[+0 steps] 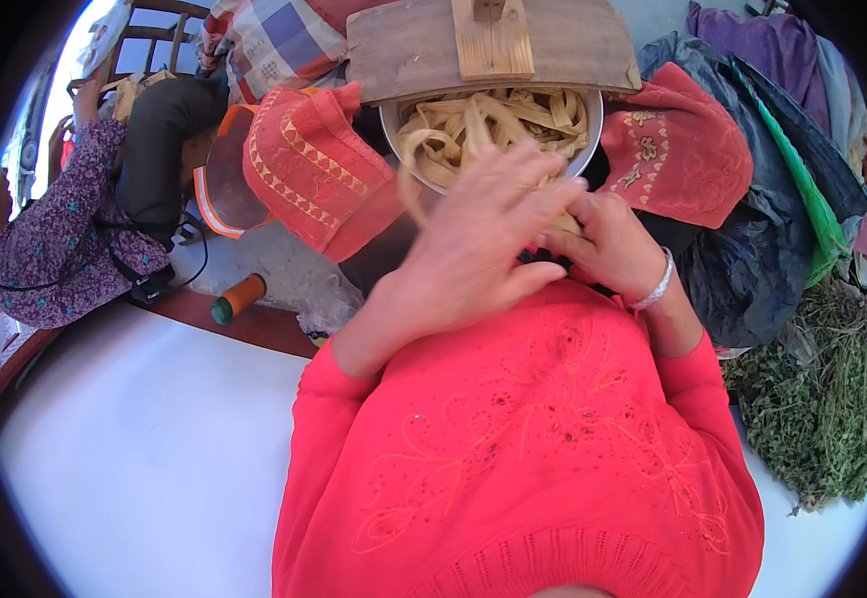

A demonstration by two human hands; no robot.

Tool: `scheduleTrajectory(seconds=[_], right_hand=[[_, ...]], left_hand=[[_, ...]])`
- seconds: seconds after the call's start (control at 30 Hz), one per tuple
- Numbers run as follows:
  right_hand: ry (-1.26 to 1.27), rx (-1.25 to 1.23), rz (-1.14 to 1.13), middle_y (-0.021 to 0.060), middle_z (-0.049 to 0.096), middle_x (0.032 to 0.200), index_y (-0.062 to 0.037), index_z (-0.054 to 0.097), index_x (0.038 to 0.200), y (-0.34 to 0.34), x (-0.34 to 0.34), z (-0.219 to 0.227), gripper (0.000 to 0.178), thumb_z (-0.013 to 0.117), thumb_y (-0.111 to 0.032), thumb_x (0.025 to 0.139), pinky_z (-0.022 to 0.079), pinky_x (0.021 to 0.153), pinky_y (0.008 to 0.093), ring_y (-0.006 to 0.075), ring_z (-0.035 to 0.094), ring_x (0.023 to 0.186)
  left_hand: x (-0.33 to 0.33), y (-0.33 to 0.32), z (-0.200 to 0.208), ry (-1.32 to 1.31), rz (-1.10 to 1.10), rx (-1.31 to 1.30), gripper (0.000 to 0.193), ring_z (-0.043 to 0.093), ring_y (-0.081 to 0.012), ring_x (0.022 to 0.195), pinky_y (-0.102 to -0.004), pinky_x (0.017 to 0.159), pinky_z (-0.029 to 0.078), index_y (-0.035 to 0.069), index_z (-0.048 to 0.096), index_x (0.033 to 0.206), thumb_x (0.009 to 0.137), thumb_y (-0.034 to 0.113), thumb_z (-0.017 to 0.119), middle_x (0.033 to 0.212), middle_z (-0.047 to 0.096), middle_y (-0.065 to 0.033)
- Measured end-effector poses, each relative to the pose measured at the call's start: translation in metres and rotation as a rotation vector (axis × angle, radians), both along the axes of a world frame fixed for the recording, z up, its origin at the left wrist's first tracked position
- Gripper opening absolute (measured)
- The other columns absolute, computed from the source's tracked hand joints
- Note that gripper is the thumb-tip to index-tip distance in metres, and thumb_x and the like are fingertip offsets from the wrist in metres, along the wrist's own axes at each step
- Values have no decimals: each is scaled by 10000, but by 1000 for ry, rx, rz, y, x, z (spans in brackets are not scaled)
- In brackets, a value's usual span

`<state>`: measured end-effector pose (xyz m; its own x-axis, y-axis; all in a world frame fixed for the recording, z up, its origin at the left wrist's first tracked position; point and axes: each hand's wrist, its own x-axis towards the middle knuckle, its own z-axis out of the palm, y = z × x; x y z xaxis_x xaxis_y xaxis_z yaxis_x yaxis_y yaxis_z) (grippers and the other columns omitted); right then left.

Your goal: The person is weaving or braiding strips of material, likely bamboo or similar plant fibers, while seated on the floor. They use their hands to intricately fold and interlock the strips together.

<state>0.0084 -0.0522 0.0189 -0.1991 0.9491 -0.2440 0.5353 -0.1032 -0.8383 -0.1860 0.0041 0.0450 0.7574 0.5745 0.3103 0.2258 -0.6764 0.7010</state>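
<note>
Pale tan, flat, ribbon-like strips (493, 115) lie coiled in a round metal bowl (594, 149) in front of me. One strip loops over the bowl's near rim, beside my left hand. My left hand (488, 234) is slightly blurred, its fingers stretched out and thumb apart, palm down over the near side of the bowl. The fingertips reach across to my right hand (618, 244), which wears a pale bracelet. My right hand's fingers are curled closed around a bit of tan strip; the left hand partly hides it.
A wooden board (404, 50) with a block covers the bowl's far side. Red cloths (314, 169) flank the bowl. At left are an orange thread spool (244, 296) and a person in a patterned purple sleeve (65, 224). Dried green plants (822, 399) and dark plastic (752, 269) lie right.
</note>
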Motion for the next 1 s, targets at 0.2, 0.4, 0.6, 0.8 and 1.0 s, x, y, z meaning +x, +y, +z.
scheduleTrajectory(seconds=[0.2,0.4,0.6,0.8,1.0], right_hand=[[30,-172,101,111,523,632,2,593,810,11,31,-8,179,679,-154,816,417,548,318,186,494,565],[-66,-103,-148,93,513,640,-17,585,810,-5,88,-25,107,622,-106,856,415,581,299,143,518,616],[-440,143,-42,133,582,633,-42,558,758,-3,67,-15,281,708,-276,795,444,520,400,334,590,602],[-52,194,-75,116,586,659,-55,602,920,3,38,4,317,730,-315,794,462,543,321,227,613,599],[-2,173,-378,95,503,620,-17,563,781,14,59,-27,244,606,-221,908,407,522,262,99,502,565]], left_hand=[[3,24,-42,269,-129,-534,195,588,-369,736,-393,657,460,32,581,998,872,178,550,806,600,-189],[-43,53,-49,427,222,-480,225,595,-375,793,-421,678,459,34,609,908,900,240,518,787,605,-212],[-30,41,-40,657,291,-30,282,603,-331,964,-435,768,485,95,596,1083,823,205,607,1039,630,-132],[38,29,-39,138,-105,-208,419,597,-310,916,-433,809,454,34,531,1169,787,157,650,915,632,-123],[55,32,-63,208,-239,-779,227,611,-357,667,-448,632,470,30,636,930,882,242,572,719,629,-160]])
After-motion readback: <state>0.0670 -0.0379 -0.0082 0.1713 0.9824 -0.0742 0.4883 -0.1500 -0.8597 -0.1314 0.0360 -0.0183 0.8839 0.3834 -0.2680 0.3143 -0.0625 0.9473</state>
